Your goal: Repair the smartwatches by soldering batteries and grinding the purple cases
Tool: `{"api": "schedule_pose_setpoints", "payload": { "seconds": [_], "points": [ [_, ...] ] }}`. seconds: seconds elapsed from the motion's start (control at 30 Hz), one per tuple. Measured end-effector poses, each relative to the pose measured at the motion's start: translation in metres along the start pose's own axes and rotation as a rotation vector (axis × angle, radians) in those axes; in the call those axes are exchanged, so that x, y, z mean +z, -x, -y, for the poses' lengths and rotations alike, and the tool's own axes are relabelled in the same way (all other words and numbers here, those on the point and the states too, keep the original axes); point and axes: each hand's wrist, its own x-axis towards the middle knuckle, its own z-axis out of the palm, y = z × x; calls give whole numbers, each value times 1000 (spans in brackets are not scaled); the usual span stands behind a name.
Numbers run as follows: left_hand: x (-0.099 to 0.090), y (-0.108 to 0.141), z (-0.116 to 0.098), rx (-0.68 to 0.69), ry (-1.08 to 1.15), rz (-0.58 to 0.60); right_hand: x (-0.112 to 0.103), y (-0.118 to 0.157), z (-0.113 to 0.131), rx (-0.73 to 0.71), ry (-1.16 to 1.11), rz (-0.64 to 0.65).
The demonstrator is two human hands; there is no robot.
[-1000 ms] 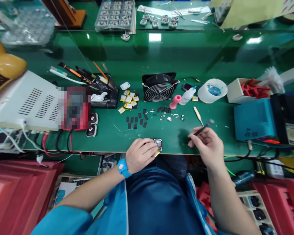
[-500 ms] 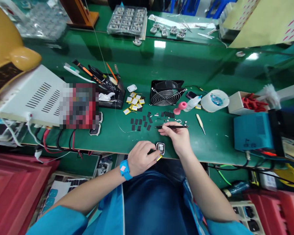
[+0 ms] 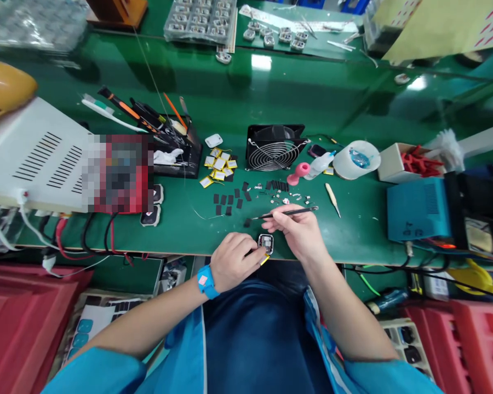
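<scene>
My left hand (image 3: pixel 237 259), with a blue band at its wrist, has its fingers closed on a small square watch body (image 3: pixel 265 244) at the table's front edge. A yellow-edged piece (image 3: pixel 265 260) shows at the lower side of that body, by the fingertips. Black tweezers (image 3: pixel 296 212) are pinched in my right hand (image 3: pixel 298 227), pointing left. At their tip is a small black pad (image 3: pixel 247 222), just above the green table. Several more black pads (image 3: pixel 229 210) lie to the left of it.
Yellow-edged batteries (image 3: pixel 219 163), a fan (image 3: pixel 276 150), a pink bottle (image 3: pixel 298 173) and a white tub (image 3: pixel 357 160) stand behind the hands. At the right are a pointed tool (image 3: pixel 332 198) and a blue device (image 3: pixel 416 210); a tool holder (image 3: pixel 193 148) is at the left.
The tweezers' tip has moved left and toward me, and a black pad is now at it, apart from the others. My left hand stays at the watch body. The whole view has shifted slightly.
</scene>
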Motion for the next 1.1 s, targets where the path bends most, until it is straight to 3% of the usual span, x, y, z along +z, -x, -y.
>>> {"api": "schedule_pose_setpoints", "payload": {
  "seconds": [0.2,0.57,1.1],
  "points": [
    [0,0,3,20,34,0,-31,33,7,216,-41,147],
    [0,-1,4,27,38,10,-28,36,-12,28,109,-38],
    [-1,1,2,-3,18,-35,-30,37,-16,32,124,-55]
  ]
}}
